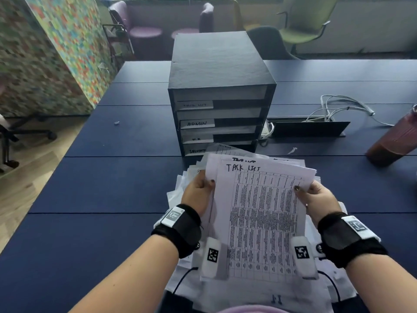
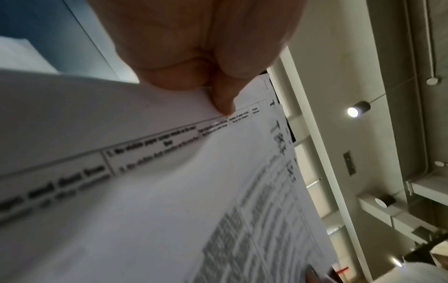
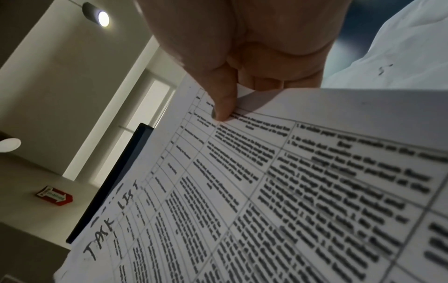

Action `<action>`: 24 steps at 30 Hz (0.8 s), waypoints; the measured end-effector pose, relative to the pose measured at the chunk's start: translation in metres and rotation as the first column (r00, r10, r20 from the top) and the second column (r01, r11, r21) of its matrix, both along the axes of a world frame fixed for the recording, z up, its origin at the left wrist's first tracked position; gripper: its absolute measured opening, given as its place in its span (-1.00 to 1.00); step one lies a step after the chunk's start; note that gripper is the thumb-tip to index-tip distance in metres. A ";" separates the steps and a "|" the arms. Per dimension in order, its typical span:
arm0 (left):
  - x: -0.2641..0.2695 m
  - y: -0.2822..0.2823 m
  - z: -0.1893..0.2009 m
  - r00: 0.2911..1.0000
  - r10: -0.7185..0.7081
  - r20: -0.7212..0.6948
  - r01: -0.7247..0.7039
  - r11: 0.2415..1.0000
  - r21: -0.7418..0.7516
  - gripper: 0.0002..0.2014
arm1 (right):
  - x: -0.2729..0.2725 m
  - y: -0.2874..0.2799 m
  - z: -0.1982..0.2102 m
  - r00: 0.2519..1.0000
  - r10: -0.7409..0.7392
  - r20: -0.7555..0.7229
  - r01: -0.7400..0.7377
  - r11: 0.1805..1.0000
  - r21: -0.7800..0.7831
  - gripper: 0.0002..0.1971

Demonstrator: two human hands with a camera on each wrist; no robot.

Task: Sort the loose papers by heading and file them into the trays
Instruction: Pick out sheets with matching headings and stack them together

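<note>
I hold a thin stack of printed sheets headed "TASK LIST" (image 1: 259,213) above the table, tilted toward me. My left hand (image 1: 199,190) pinches its left edge, thumb on top (image 2: 221,99). My right hand (image 1: 316,197) pinches the right edge, thumb pressed on the top sheet (image 3: 221,107). The same sheets (image 3: 290,191) fill the right wrist view and also the left wrist view (image 2: 169,210). A black tray cabinet (image 1: 218,71) stands just beyond, with stacked trays labelled TASK LIST (image 1: 195,105), ADMIN (image 1: 197,123), H.R (image 1: 196,139) and a partly hidden bottom label. More loose papers (image 1: 320,288) lie spread under my hands.
The dark blue table (image 1: 108,181) stretches left and right of the cabinet. White cables (image 1: 343,107) and a black cable flap (image 1: 309,128) lie at the right, a brown bottle (image 1: 397,136) at the far right edge. Chairs (image 1: 304,26) stand beyond the table.
</note>
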State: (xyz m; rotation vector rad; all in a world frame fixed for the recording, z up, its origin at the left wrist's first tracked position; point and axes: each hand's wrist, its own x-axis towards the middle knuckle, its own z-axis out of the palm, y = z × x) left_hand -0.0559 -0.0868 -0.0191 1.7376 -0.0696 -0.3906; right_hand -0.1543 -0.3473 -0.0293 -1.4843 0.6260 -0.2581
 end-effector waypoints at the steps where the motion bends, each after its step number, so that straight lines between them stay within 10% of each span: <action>1: -0.002 -0.002 -0.003 1.000 0.007 -0.024 -0.008 1.000 -0.027 -0.75 | 0.001 0.000 -0.003 1.000 0.003 -0.002 -0.003 1.000 -0.002 -0.22; 4: -0.011 -0.007 -0.006 0.993 0.053 -0.102 -0.059 0.997 -0.058 -0.79 | 0.000 -0.001 -0.012 1.000 0.017 -0.026 -0.018 1.000 -0.018 -0.02; 8: -0.020 -0.007 -0.019 0.958 0.006 -0.287 -0.018 0.999 -0.037 -0.30 | -0.005 0.000 -0.022 0.996 0.030 -0.089 -0.028 0.999 0.018 0.14; 10: -0.021 -0.006 -0.023 0.936 -0.056 -0.347 0.049 0.998 -0.029 -0.22 | -0.008 0.002 -0.025 0.986 0.100 -0.133 -0.099 0.995 0.014 -0.11; 12: -0.017 -0.002 -0.025 0.958 -0.090 -0.271 0.111 0.992 0.060 -0.41 | -0.012 -0.001 -0.030 0.978 0.094 -0.187 -0.106 0.993 -0.058 -0.58; 15: -0.004 0.015 -0.032 0.990 0.135 -0.033 -0.118 0.942 0.314 -0.84 | -0.018 -0.016 -0.042 0.976 -0.005 -0.217 -0.023 0.991 -0.129 -0.70; 18: 0.010 0.039 -0.045 0.933 0.358 -0.031 -0.314 0.853 0.417 -0.71 | -0.026 -0.030 -0.048 0.968 -0.051 -0.247 0.003 0.982 -0.189 -0.69; 24: 0.016 0.047 -0.052 0.936 0.301 -0.183 -0.246 0.930 0.272 -0.76 | -0.036 -0.035 -0.050 0.971 -0.097 -0.220 0.041 0.969 -0.245 -0.76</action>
